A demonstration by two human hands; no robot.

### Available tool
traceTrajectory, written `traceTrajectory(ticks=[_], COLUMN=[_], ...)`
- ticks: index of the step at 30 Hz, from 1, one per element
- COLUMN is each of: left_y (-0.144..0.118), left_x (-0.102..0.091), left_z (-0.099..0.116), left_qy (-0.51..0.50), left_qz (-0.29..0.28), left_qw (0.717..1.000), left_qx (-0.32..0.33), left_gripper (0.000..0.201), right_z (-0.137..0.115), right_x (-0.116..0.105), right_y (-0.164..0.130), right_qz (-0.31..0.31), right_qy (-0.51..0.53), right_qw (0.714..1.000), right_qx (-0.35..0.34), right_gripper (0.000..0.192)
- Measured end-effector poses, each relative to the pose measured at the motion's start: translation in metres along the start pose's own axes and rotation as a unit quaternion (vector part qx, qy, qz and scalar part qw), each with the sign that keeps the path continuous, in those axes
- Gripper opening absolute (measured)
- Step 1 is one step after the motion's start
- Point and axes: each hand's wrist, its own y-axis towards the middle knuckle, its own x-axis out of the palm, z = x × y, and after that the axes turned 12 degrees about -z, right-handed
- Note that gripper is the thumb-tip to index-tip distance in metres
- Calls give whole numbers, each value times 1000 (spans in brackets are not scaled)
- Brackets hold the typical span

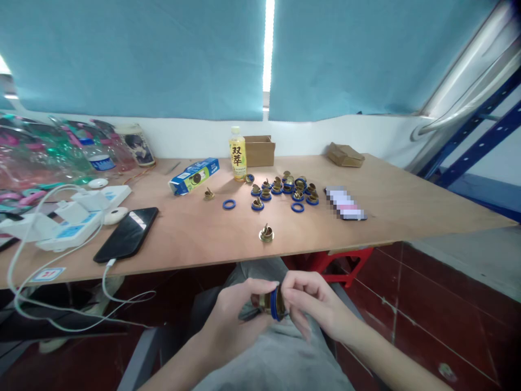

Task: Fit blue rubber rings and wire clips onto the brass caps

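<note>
Brass fitting (pixel 268 302), blue ring (pixel 277 304) (on its end), both hands (pixel 260 312)

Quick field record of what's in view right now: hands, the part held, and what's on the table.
left hand: grips a brass fitting over the lap
right hand: fingers on the blue ring at the fitting's end
table: cluster of ringed fittings, loose rings, one bare fitting near the front edge
also on table: bottle, blue carton, black phone on a cable, power strips, cardboard box
</note>
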Motion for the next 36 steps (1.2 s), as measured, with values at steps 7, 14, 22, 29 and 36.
traceTrajectory(ticks=[7, 14, 22, 29, 36], left_y=[-5, -3, -5, -3, -2], left_x=[5, 9, 6, 3, -2], left_z=[-4, 2, 4, 9, 7], left_qy=[-9, -21, 16, 5, 46], left_qz=[16, 48, 55, 62, 84], left_qw=[1000, 998, 998, 998, 995], left_qx=[7, 26, -4, -4, 35], left_gripper=[43, 42, 37, 34, 39], right_z=[11, 10, 8, 13, 15], right_x=[0, 5, 5, 4, 4], right_y=[3, 5, 6, 5, 7], right_qz=[-17, -16, -25, -57, -82], right_qy=[144, 199, 211, 251, 277], right_qw=[989, 980, 977, 966, 956], right_qx=[-6, -16, -24, -39, -46], right_gripper=[23, 22, 22, 18, 15])
